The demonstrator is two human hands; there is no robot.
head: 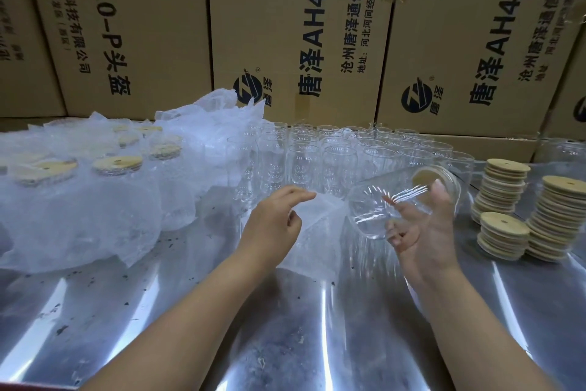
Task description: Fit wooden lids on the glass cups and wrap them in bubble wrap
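Note:
My right hand (pixel 425 232) grips a clear glass cup (pixel 380 200) that lies tilted on its side above the table. A wooden lid (pixel 426 176) closes its mouth, which points to the far right. My thumb lies over the cup's upper side and my fingers curl under it. A small bubble wrap sheet (pixel 320 232) lies just left of the cup's base. My left hand (pixel 276 219) pinches this sheet's upper left edge, with the index finger stretched toward the cup.
Rows of empty glass cups (pixel 333 149) stand at the back centre. Stacks of wooden lids (pixel 502 191) sit at the right. Wrapped, lidded cups (pixel 117 165) and loose bubble wrap (pixel 79 219) fill the left. Cardboard boxes (pixel 285 26) wall the back of the shiny metal table (pixel 285 327).

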